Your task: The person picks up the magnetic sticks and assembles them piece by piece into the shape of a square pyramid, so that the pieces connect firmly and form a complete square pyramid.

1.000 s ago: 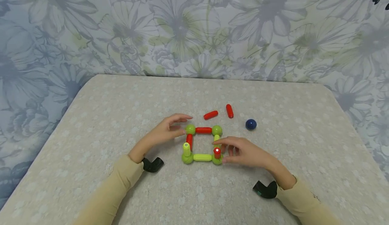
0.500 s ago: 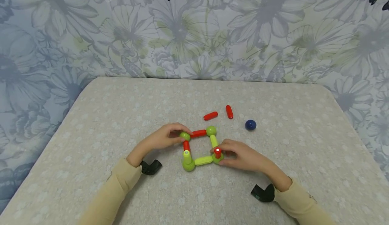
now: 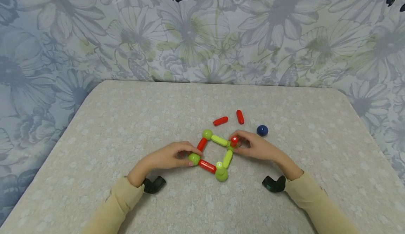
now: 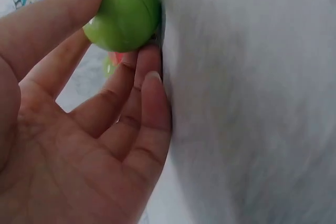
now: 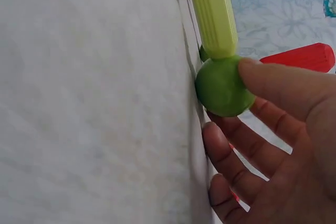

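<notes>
Pinching opposite corners of the ball-and-rod frame (image 3: 207, 166) on the tabletop (image 3: 133, 111) is judged sound. Left hand (image 3: 172, 155) holds the green ball (image 3: 194, 158) at the frame's left corner. An upright light-green rod (image 3: 219, 166) stands at the frame's near corner. Right hand (image 3: 258, 147) holds the right-corner ball (image 5: 223, 88) beneath an upright red rod (image 3: 234, 142). Blue ball (image 3: 262, 130) lies beyond the frame's right corner. Advised: guide both corners together, level, pressing balls only; uneven pull could part joints.

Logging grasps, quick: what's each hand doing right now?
Left hand: closed, pinching the leftmost green ball.
Right hand: closed, pinching the rightmost green ball, which bears an upright red rod.
</notes>
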The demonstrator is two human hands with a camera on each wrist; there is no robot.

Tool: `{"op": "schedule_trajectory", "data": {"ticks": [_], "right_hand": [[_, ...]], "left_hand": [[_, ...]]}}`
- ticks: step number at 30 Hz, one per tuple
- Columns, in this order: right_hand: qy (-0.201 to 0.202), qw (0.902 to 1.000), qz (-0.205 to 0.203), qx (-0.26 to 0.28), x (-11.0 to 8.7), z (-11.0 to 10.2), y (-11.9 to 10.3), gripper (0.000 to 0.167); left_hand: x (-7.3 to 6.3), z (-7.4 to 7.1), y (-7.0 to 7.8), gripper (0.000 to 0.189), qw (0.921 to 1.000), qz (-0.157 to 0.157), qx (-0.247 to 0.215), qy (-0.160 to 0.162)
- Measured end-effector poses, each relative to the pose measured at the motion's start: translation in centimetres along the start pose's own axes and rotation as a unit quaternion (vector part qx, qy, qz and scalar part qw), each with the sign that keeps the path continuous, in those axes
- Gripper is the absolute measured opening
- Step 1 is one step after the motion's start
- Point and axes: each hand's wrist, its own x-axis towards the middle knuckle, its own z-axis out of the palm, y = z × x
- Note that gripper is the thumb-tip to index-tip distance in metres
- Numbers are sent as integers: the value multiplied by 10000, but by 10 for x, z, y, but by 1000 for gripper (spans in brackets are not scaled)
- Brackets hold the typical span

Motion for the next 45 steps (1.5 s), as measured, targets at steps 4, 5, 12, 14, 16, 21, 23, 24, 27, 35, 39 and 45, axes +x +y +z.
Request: {"op": "schedule_trajectory", "data": {"ticks": [4,5,12,14,16,21,23,24,27,35,39,45], "right_hand": [[350,9992,114,-138,6,-2,16,27],[415,9990,115,-107,7,-3,17,28],[718,9972,196,-46,12,0,20,32],[822,9962,269,-113,14,0,21,30],[909,9950,380,-136,14,0,21,29],[974,9941,476,29,15,2,21,30],[948,9944,459,114,16,2,22,31],[935,9945,461,133,17,3,22,30],[912,9946,472,131,17,4,23,28],[948,9937,520,284,15,3,25,26],[971,9933,541,319,14,3,25,27],[1033,9926,452,447,13,6,27,28]], "left_hand": [[2,8,2,32,9999,-12,-7,124],[2,10,2,32,9999,-16,-3,157],[4,19,7,33,9998,183,-6,87],[5,20,7,34,9995,298,-80,-29],[6,20,6,35,9990,397,-152,-138],[10,15,5,33,9970,324,-603,-361],[12,13,5,32,9957,214,-789,-436],[12,12,5,31,9950,165,-864,-471],[13,9,4,30,9937,112,-960,-566],[23,-14,-6,35,9895,112,-1407,-319],[49,-30,-11,35,9899,111,-1226,703],[99,-43,-20,49,9848,-174,-1353,1073]]}}
